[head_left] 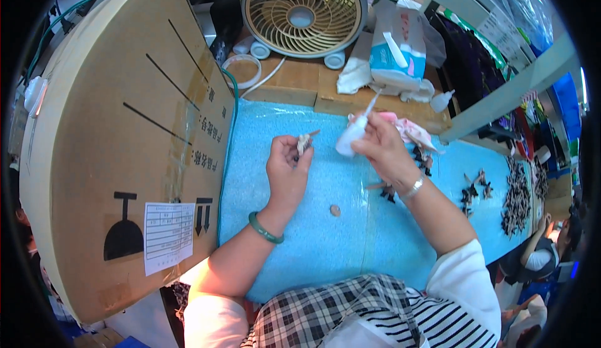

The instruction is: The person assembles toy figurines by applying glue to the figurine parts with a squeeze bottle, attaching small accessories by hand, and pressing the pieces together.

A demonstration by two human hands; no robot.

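Between the fingertips of my left hand (288, 169) is a small cream and dark figurine piece (304, 143) with a thin brownish tip sticking out to the right. My right hand (386, 152) grips a white squeeze bottle (350, 137) with a long thin nozzle that points up and away from the piece. The two hands are apart, raised over the blue padded mat (300, 248). On the mat below them lies a small round tan piece (335, 210). Several brown and black small pieces (388, 192) lie partly hidden behind my right wrist.
A large cardboard box (125, 129) walls off the left side. At the back stand a fan (302, 16), a tissue pack (399, 47), a pink cloth (410, 129) and another small white bottle (441, 101). Dark pieces (516, 197) are heaped at the right, where other people sit beyond.
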